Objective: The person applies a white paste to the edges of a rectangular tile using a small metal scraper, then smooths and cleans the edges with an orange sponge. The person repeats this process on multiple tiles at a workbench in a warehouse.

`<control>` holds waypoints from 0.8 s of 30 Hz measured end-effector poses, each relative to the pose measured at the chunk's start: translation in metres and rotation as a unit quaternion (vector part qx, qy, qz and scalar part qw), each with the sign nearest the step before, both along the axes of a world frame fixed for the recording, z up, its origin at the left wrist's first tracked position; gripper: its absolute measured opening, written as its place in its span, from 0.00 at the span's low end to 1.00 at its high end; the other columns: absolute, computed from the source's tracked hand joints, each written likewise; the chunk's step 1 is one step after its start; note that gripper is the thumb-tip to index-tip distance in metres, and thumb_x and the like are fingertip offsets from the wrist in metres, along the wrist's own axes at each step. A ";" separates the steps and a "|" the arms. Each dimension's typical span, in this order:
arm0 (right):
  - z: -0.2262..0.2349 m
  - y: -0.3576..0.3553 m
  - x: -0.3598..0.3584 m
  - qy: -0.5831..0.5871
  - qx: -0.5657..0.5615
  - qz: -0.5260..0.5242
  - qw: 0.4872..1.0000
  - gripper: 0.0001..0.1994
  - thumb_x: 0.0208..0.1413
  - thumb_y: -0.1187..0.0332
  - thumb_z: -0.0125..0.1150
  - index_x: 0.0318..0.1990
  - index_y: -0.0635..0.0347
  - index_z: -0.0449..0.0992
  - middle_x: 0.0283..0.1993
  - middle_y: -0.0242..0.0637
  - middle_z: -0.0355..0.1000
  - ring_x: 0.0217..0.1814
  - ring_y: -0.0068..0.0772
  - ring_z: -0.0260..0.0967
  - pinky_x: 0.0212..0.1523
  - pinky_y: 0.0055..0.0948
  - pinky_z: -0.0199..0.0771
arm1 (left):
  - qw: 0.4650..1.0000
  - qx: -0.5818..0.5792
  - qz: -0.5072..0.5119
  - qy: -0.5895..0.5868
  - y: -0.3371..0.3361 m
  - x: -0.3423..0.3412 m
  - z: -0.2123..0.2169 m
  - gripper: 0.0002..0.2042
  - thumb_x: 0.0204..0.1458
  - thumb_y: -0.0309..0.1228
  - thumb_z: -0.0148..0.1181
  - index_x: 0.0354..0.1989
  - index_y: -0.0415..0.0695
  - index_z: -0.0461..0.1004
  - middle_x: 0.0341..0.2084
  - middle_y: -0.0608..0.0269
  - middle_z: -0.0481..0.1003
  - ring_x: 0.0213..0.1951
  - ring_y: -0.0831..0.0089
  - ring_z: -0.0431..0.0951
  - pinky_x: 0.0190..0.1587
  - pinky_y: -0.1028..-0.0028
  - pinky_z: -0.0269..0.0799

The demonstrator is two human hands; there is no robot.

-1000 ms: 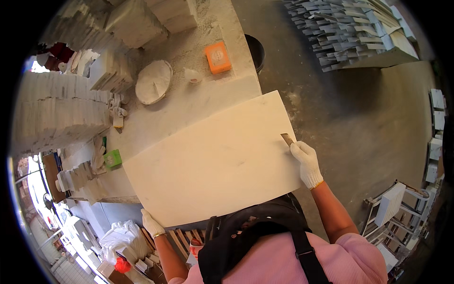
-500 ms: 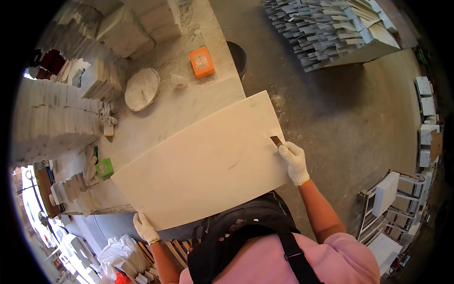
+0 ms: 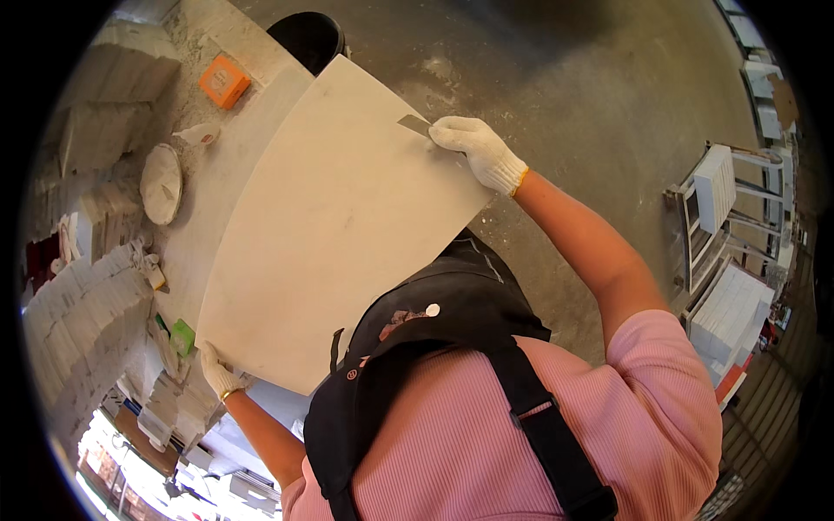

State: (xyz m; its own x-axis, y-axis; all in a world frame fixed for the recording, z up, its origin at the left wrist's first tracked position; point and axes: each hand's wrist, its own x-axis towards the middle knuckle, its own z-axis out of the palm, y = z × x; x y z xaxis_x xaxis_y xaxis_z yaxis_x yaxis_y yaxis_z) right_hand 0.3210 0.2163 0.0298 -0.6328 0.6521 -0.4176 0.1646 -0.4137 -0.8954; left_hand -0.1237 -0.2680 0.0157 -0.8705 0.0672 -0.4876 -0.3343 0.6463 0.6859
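A large, flat, cream-white stone-like slab (image 3: 313, 226) lies in front of me, partly over the worktable and close to my black apron. My left hand (image 3: 216, 371), in a white knit glove, is closed on the slab's near left corner; part of its fingers is hidden. At the far right edge, my gloved right hand (image 3: 479, 154) pinches a thin grey metal blade like a scraper (image 3: 414, 125). The blade reaches over the slab's surface, and I cannot tell whether it touches it.
On the dusty table (image 3: 261, 122) are an orange box (image 3: 224, 82), a round white dish (image 3: 162, 184), a small white bottle (image 3: 199, 134) and a green block (image 3: 182, 337). White slabs (image 3: 82, 321) stack at left. A black bucket (image 3: 306, 39) stands beyond; a metal rack (image 3: 738, 204) is at right.
The view has swung round, and the slab now points more toward the far side. My right hand, still with the blade, reaches farther forward. My left hand stays at the slab's corner.
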 end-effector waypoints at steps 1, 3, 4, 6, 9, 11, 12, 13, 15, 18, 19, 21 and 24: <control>-0.005 0.010 0.008 0.001 -0.032 0.012 0.999 0.15 0.66 0.56 0.59 0.37 0.61 0.80 0.38 0.29 0.75 0.41 0.21 0.69 0.48 0.26 0.69 | 1.000 0.001 -0.007 -0.023 0.004 0.000 0.005 0.26 0.61 0.53 0.60 0.52 0.41 0.76 0.41 0.69 0.79 0.37 0.81 0.76 0.38 0.80 0.69; -0.017 0.026 0.021 0.009 -0.098 0.041 0.994 0.16 0.66 0.55 0.58 0.40 0.60 0.80 0.40 0.30 0.76 0.43 0.23 0.71 0.50 0.29 0.71 | 0.999 0.030 -0.008 -0.025 0.012 0.002 0.007 0.26 0.61 0.53 0.60 0.52 0.41 0.76 0.41 0.69 0.79 0.37 0.81 0.76 0.39 0.80 0.70; -0.004 0.030 0.023 -0.024 -0.116 0.003 0.993 0.17 0.68 0.54 0.56 0.46 0.61 0.78 0.45 0.37 0.79 0.48 0.28 0.75 0.52 0.33 0.73 | 0.999 0.026 -0.020 -0.038 0.004 -0.004 0.008 0.26 0.61 0.53 0.60 0.54 0.41 0.75 0.43 0.69 0.79 0.40 0.80 0.78 0.40 0.79 0.71; -0.003 0.051 0.044 0.055 -0.112 -0.085 0.989 0.17 0.70 0.55 0.53 0.49 0.62 0.74 0.54 0.49 0.78 0.49 0.37 0.78 0.51 0.35 0.77 | 0.999 0.026 -0.029 -0.036 -0.009 -0.010 0.004 0.27 0.62 0.53 0.60 0.55 0.41 0.75 0.44 0.68 0.79 0.41 0.79 0.78 0.41 0.78 0.72; -0.011 0.067 0.100 0.064 -0.092 -0.260 0.959 0.16 0.70 0.55 0.53 0.49 0.60 0.73 0.56 0.51 0.76 0.49 0.39 0.78 0.47 0.34 0.78 | 0.998 0.045 -0.034 -0.034 -0.004 -0.008 0.000 0.26 0.63 0.54 0.58 0.55 0.41 0.74 0.43 0.69 0.79 0.40 0.79 0.78 0.39 0.79 0.72; -0.021 0.057 0.130 0.056 -0.104 -0.327 0.938 0.15 0.69 0.55 0.55 0.49 0.58 0.74 0.55 0.48 0.76 0.49 0.38 0.78 0.45 0.33 0.78 | 0.997 0.055 -0.035 -0.033 0.002 -0.004 0.002 0.26 0.63 0.54 0.57 0.55 0.42 0.75 0.42 0.69 0.79 0.40 0.80 0.78 0.38 0.80 0.72; -0.024 0.045 0.140 0.047 -0.116 -0.342 0.931 0.15 0.69 0.55 0.55 0.49 0.58 0.74 0.53 0.46 0.77 0.48 0.37 0.77 0.43 0.32 0.78 | 0.997 0.058 -0.037 -0.035 0.003 -0.003 0.004 0.26 0.63 0.54 0.57 0.55 0.42 0.74 0.42 0.69 0.79 0.40 0.80 0.78 0.39 0.79 0.72; -0.027 0.033 0.149 0.038 -0.128 -0.356 0.925 0.15 0.69 0.55 0.56 0.49 0.57 0.74 0.51 0.43 0.77 0.47 0.35 0.76 0.42 0.31 0.78 | 0.997 0.059 -0.037 -0.036 0.002 -0.003 0.006 0.26 0.63 0.54 0.58 0.55 0.41 0.74 0.42 0.69 0.79 0.40 0.79 0.79 0.39 0.79 0.72; -0.046 0.013 0.166 0.091 -0.150 -0.314 0.933 0.14 0.69 0.55 0.57 0.48 0.55 0.73 0.46 0.37 0.75 0.44 0.31 0.74 0.40 0.29 0.76 | 0.997 0.060 -0.039 -0.040 -0.009 -0.012 0.000 0.26 0.63 0.54 0.58 0.55 0.41 0.74 0.42 0.68 0.79 0.41 0.79 0.79 0.40 0.79 0.72; -0.051 -0.007 0.162 0.098 -0.157 -0.295 0.937 0.13 0.68 0.54 0.58 0.48 0.53 0.73 0.41 0.30 0.73 0.40 0.27 0.70 0.38 0.27 0.73 | 0.997 0.066 -0.041 -0.029 -0.010 -0.013 -0.003 0.26 0.63 0.54 0.58 0.52 0.42 0.76 0.39 0.70 0.79 0.37 0.81 0.78 0.35 0.81 0.70; -0.051 -0.010 0.158 0.088 -0.156 -0.296 0.938 0.13 0.68 0.54 0.58 0.48 0.53 0.73 0.39 0.28 0.71 0.39 0.25 0.69 0.38 0.26 0.72 | 0.996 0.070 -0.041 -0.023 -0.008 -0.012 -0.003 0.25 0.62 0.55 0.59 0.51 0.42 0.77 0.37 0.71 0.79 0.34 0.83 0.77 0.33 0.82 0.69; -0.053 -0.008 0.155 0.111 -0.143 -0.248 0.952 0.15 0.67 0.53 0.59 0.51 0.53 0.73 0.40 0.28 0.72 0.40 0.25 0.70 0.39 0.25 0.72 | 0.998 0.044 -0.038 -0.037 -0.006 -0.013 0.002 0.23 0.62 0.53 0.60 0.47 0.44 0.78 0.30 0.77 0.75 0.27 0.87 0.69 0.27 0.83 0.61; -0.050 -0.003 0.138 0.071 -0.098 -0.220 0.968 0.17 0.67 0.52 0.58 0.51 0.54 0.74 0.40 0.29 0.73 0.41 0.24 0.70 0.41 0.25 0.72 | 0.999 0.030 -0.018 -0.019 0.003 -0.006 0.004 0.20 0.61 0.53 0.61 0.41 0.46 0.78 0.22 0.82 0.68 0.20 0.90 0.59 0.22 0.84 0.51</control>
